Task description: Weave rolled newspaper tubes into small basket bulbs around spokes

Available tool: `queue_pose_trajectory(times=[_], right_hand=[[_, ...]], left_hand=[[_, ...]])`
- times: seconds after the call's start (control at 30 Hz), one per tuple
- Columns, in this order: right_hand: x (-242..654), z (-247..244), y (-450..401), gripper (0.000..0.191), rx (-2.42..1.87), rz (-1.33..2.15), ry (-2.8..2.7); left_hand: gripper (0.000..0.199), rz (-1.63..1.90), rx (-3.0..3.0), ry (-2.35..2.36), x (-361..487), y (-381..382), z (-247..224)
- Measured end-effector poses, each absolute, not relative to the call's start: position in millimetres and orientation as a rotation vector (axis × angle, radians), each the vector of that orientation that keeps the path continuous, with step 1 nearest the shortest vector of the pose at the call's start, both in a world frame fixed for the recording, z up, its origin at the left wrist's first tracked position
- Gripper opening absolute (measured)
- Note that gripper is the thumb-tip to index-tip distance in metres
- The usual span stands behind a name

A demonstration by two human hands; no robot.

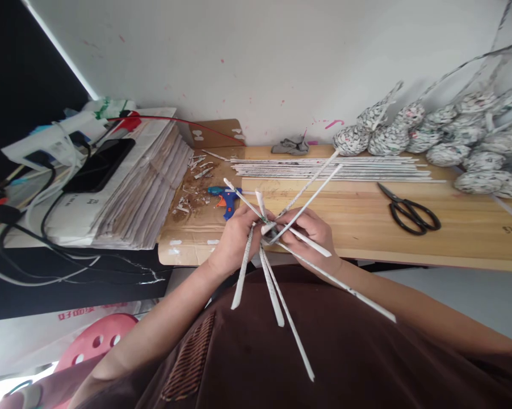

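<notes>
Between my hands, just over the table's front edge, is a woven piece of rolled newspaper sticks. Several loose white paper sticks fan out from it, some toward the wall and some down over my brown clothing. My left hand is closed around its left side, fingers curled behind it. From the right, my right hand grips the piece too, with sticks crossing over its fingers. The undersides of both hands and the lower part of the weave are hidden. Left of the piece, a blue glue gun lies on cardboard.
Straight paper sticks lie in a row near the wall. Black-handled scissors rest to the right, below finished woven paper pieces. A newspaper stack with a phone and cables stands left. A grey cloth lies at the back.
</notes>
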State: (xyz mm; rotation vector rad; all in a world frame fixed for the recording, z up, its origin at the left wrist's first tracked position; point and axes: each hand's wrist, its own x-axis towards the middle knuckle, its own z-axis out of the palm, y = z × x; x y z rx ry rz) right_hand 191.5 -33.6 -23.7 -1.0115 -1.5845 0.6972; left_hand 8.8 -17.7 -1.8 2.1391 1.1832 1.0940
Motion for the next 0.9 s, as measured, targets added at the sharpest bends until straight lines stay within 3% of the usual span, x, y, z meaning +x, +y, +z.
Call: queue_pose_trajectory(times=[0.27,0.7,0.9], right_hand=[[188.1,-32.1,-34.9,0.012,-0.941,1.01,-1.367],[186.3,-35.9,-29.5,0.017,-0.895,1.129,-1.154],[182.0,-28.7,-29.4,0.03,-0.875,1.252,-1.112]], left_hand=[[0.02,1.047,2.106,1.124,5.0,-17.1,0.7],[0.013,1.054,1.981,1.224,12.5,-18.2,-6.4],[0.023,0.844,2.064,1.036,-6.7,-14.1,10.9]])
